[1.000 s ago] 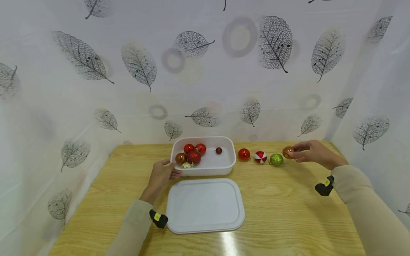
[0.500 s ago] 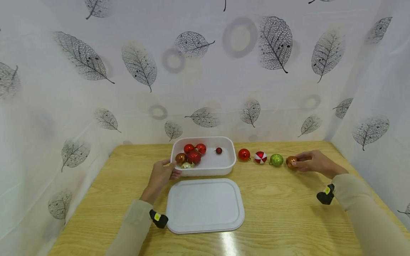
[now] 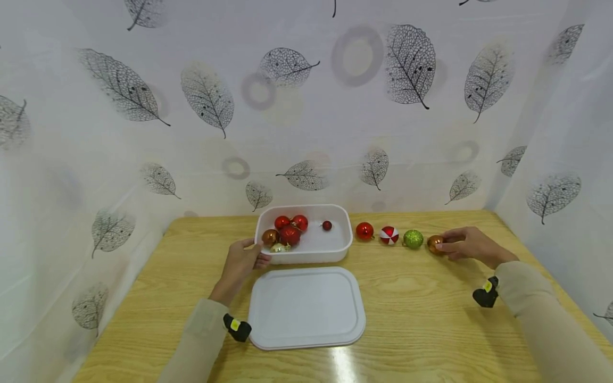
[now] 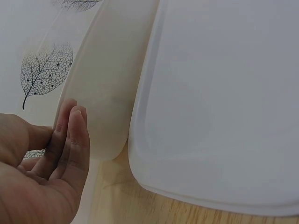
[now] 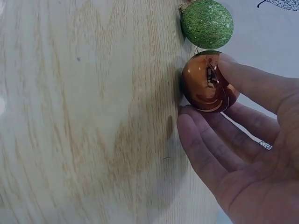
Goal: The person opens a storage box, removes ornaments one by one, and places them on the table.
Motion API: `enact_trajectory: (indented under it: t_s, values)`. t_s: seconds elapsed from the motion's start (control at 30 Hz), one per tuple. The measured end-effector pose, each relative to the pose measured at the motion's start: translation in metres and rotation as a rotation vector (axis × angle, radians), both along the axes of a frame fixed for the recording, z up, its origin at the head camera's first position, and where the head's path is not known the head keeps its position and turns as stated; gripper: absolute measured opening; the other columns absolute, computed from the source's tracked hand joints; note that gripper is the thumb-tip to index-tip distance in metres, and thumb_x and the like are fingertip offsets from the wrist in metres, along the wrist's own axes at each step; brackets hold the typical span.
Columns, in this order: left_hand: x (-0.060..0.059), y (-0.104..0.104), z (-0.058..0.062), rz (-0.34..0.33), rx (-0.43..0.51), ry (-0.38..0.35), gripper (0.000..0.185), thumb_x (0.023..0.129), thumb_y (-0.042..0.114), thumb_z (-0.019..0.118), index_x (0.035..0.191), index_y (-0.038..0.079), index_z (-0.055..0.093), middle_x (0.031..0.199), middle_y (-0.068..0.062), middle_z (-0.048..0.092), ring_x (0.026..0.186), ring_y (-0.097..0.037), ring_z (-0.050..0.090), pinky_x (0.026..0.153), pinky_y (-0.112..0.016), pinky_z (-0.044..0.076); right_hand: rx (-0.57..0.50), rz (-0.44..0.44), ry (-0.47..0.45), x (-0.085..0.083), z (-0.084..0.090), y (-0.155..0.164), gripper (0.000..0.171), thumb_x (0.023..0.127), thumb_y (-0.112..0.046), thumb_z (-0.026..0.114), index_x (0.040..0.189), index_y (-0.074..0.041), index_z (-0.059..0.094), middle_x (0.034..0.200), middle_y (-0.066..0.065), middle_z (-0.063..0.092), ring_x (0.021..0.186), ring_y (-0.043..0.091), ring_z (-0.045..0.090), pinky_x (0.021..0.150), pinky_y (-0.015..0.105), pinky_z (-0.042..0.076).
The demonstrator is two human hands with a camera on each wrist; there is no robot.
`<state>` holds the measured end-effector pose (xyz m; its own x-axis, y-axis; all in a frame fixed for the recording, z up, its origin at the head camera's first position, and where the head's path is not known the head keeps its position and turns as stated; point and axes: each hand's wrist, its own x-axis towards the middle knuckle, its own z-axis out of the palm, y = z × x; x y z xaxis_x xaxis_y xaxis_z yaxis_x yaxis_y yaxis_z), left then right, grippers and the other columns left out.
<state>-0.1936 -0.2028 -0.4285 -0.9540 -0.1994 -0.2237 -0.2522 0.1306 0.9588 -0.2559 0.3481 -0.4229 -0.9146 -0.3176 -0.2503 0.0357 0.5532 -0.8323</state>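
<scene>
My right hand [image 3: 447, 247] pinches a shiny orange bauble [image 3: 434, 243] that sits on the wooden table [image 3: 421, 308], at the right end of a row. In the right wrist view the thumb lies over the orange bauble [image 5: 205, 88] and the fingers [image 5: 196, 140] touch its underside. Left of it lie a green glitter bauble [image 3: 413, 239], a red-and-white one [image 3: 389, 235] and a red one [image 3: 364, 231]. My left hand [image 3: 251, 255] rests against the front left corner of a white box [image 3: 345, 234], its fingers [image 4: 74, 140] straight along the box wall [image 4: 107, 84].
Inside the box lie several baubles [image 3: 289, 231] at the left and a small dark red one [image 3: 327, 225]. The box's white lid [image 3: 306, 308] lies flat in front of it. Leaf-print curtains close in the table on three sides.
My right hand has lowered the orange bauble from above the table onto it, beside the green bauble, and keeps hold. The left hand has stayed put.
</scene>
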Motion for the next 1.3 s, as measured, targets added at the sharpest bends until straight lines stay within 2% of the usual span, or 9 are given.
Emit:
enact_trajectory:
  t_s: [0.23, 0.47, 0.7, 0.9, 1.13, 1.3]
  values:
    - [0.001, -0.001, 0.000, -0.007, 0.006, 0.003, 0.044, 0.107, 0.015, 0.052, 0.142, -0.012, 0.047, 0.082, -0.013, 0.073, 0.068, -0.014, 0.070, 0.065, -0.025, 0.062, 0.025, -0.007, -0.002, 0.001, 0.004, 0.000, 0.072, 0.099, -0.025, 0.069, 0.145, 0.019, 0.035, 0.142, 0.039, 0.044, 0.098, 0.029, 0.071, 0.085, 0.038, 0.062]
    - [0.000, -0.002, -0.001, -0.010, 0.021, 0.003, 0.044, 0.107, 0.015, 0.052, 0.142, -0.011, 0.047, 0.083, -0.014, 0.073, 0.068, -0.015, 0.070, 0.065, -0.025, 0.062, 0.041, 0.013, 0.025, 0.000, 0.013, 0.002, 0.070, 0.100, -0.022, 0.066, 0.144, 0.021, 0.034, 0.142, 0.041, 0.042, 0.107, 0.031, 0.068, 0.088, 0.040, 0.061]
    - [-0.001, -0.002, -0.002, -0.008, 0.029, 0.009, 0.044, 0.107, 0.015, 0.053, 0.141, -0.012, 0.047, 0.082, -0.013, 0.073, 0.068, -0.015, 0.070, 0.064, -0.025, 0.062, 0.057, 0.018, 0.062, -0.003, 0.026, 0.002, 0.066, 0.102, -0.020, 0.064, 0.144, 0.021, 0.034, 0.142, 0.041, 0.042, 0.114, 0.040, 0.063, 0.091, 0.044, 0.060]
    - [-0.001, -0.002, -0.003, -0.012, 0.033, 0.015, 0.043, 0.107, 0.014, 0.053, 0.140, -0.012, 0.048, 0.082, -0.014, 0.073, 0.067, -0.015, 0.070, 0.064, -0.025, 0.062, 0.108, 0.034, 0.113, -0.006, 0.040, -0.003, 0.066, 0.102, -0.025, 0.064, 0.144, 0.018, 0.037, 0.141, 0.039, 0.045, 0.118, 0.046, 0.059, 0.092, 0.046, 0.059]
    - [0.000, -0.002, -0.003, -0.012, 0.026, 0.018, 0.043, 0.107, 0.015, 0.053, 0.140, -0.011, 0.049, 0.082, -0.014, 0.073, 0.067, -0.014, 0.070, 0.064, -0.025, 0.062, 0.144, 0.049, 0.155, -0.012, 0.057, -0.016, 0.067, 0.100, -0.032, 0.066, 0.145, 0.012, 0.042, 0.142, 0.035, 0.048, 0.117, 0.044, 0.061, 0.093, 0.047, 0.059]
    - [0.000, -0.002, -0.003, -0.009, 0.023, 0.018, 0.043, 0.107, 0.015, 0.054, 0.141, -0.011, 0.049, 0.082, -0.013, 0.073, 0.066, -0.014, 0.070, 0.063, -0.025, 0.062, 0.150, 0.070, 0.173, -0.016, 0.070, -0.033, 0.065, 0.100, -0.031, 0.067, 0.144, 0.011, 0.044, 0.141, 0.033, 0.050, 0.114, 0.040, 0.064, 0.092, 0.047, 0.059]
